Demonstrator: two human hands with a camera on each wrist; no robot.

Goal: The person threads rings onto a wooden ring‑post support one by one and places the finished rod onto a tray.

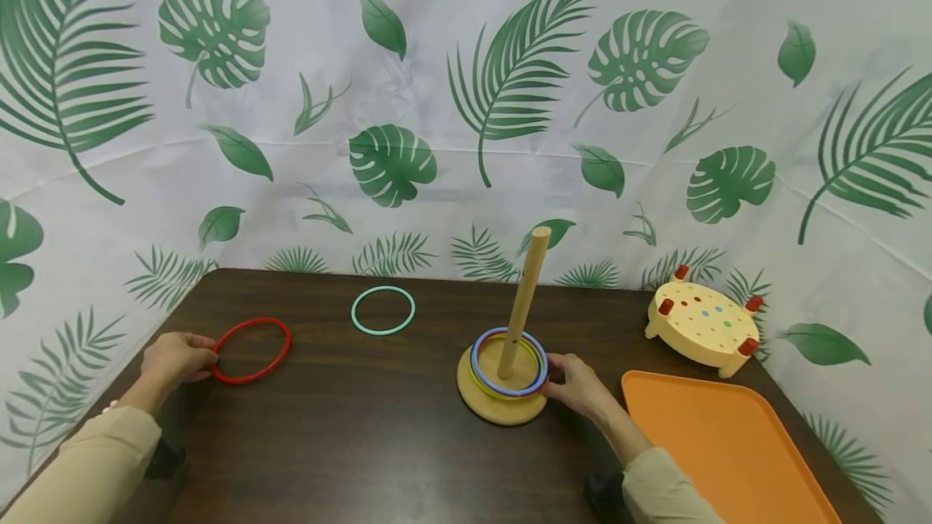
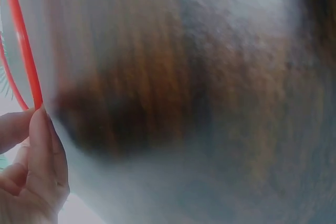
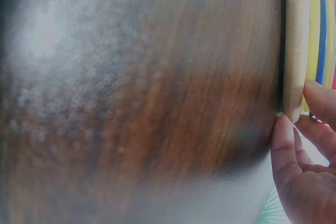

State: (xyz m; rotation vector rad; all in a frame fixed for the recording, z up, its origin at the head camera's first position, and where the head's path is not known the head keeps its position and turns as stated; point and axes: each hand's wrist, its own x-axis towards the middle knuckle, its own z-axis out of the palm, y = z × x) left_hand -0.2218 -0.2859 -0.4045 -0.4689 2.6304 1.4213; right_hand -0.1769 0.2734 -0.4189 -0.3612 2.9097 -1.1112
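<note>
On the left, my left hand [image 1: 178, 360] pinches the edge of a thin red ring [image 1: 288, 340] between thumb and fingers; the left wrist view shows the ring [image 2: 29, 61] rising tilted from the fingertips. Right of centre stands a wooden ring-toss stand [image 1: 524, 297], its post leaning a little to the right in the head view. Around the foot of the post lie stacked rings, a blue one [image 1: 476, 370] on top, with yellow and red below. My right hand [image 1: 578, 386] grips the right edge of the round base [image 3: 295, 51], fingertips right beside the rings.
A mint-green ring [image 1: 382, 333] lies flat at the back of the dark wooden table [image 1: 349, 443]. An orange tray [image 1: 721, 443] sits at the right. Behind it rests a cream pegged board [image 1: 699, 318] with short red-tipped legs. A leaf-print cloth [image 1: 437, 71] hangs behind the table.
</note>
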